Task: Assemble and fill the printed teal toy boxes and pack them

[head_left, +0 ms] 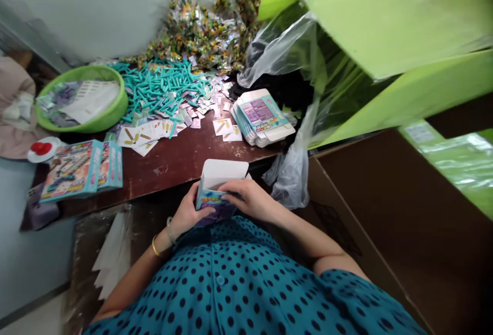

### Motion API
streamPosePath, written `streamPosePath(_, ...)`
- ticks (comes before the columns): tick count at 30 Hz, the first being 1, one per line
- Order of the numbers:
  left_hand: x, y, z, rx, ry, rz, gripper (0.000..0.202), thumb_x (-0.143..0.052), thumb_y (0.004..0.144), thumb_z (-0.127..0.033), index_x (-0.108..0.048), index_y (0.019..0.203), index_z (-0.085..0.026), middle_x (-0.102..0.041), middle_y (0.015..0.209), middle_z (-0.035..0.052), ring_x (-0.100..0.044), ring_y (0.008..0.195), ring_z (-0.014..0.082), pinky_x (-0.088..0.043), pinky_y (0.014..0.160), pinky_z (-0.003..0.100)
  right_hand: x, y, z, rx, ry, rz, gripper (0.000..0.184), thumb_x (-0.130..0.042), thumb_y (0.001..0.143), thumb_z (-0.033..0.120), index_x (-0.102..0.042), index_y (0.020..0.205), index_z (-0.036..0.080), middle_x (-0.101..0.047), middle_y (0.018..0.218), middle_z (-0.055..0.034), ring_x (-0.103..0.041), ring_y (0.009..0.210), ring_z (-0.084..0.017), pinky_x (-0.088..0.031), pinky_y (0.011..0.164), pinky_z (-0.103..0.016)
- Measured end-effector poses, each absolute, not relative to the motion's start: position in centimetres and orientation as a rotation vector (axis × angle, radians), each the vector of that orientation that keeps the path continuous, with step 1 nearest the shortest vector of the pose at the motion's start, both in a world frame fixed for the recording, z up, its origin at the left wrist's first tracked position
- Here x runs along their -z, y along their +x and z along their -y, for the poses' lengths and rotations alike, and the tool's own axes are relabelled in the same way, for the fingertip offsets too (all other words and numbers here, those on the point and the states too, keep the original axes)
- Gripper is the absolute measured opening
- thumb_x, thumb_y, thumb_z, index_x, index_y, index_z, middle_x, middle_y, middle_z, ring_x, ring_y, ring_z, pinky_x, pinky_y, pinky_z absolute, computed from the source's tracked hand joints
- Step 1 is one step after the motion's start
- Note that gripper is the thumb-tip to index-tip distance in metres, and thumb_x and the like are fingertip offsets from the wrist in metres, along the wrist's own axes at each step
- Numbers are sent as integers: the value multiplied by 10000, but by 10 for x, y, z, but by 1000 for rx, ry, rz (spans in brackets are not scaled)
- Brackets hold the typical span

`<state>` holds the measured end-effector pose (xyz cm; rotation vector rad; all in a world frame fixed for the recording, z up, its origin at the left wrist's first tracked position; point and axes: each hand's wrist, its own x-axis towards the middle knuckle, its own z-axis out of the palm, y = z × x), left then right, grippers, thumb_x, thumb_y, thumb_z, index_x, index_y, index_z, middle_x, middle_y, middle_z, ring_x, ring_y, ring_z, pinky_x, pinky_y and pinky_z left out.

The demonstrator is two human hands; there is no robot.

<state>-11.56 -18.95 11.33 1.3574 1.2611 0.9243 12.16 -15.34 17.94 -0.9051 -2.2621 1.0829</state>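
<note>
Close to my body, a small teal and purple printed carton (215,212) stands with its white top flap raised. My left hand (191,207) is wrapped around the carton's left side, thumb across the front. At the carton's open top is my right hand (246,197), its fingers bent over the front edge; whether they hold anything inside is hidden. On the table beyond lies a stack of flattened cartons (262,116) of the same print. Several small printed cards (144,134) are spread to the left of it.
A heap of teal sticks (162,86), small sachets (198,111) and bagged colourful pieces (208,32) cover the table's back. At left are a green basin (121,99) and filled boxes (73,170). A large green carton (370,21) with plastic lining juts in from the right.
</note>
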Motion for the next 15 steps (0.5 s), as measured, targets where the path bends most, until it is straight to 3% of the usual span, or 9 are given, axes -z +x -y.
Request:
streamPosePath(7,-106,-114,190,-781,1406,-1279,696,-872,655,-429,-572,1256,-247,-744,1163,55,-720,1057,311,-571,981,464,-190,131,144,-1254,-857,2352,306,-482,1059,314,-743,1112,163,-776,1039,-69,-707,903,-169,-526,842,-257)
streamPosePath(12,-98,-115,185,-746,1455,-1306,731,-882,562,-498,-611,1205,-277,-776,1106,45,-741,1031,364,-602,942,512,-197,138,132,-1337,-698,2443,204,-538,1033,230,-725,1058,151,-752,1090,-72,-673,959,-132,-504,909,-202)
streamPosePath(15,-89,-112,179,-752,1451,-1314,682,-869,561,-533,-651,1138,-243,-797,1027,54,-758,963,368,-634,860,486,-208,143,126,-1289,-705,2578,181,-541,1033,205,-689,1067,109,-718,1127,-109,-649,1020,-137,-476,958,-189)
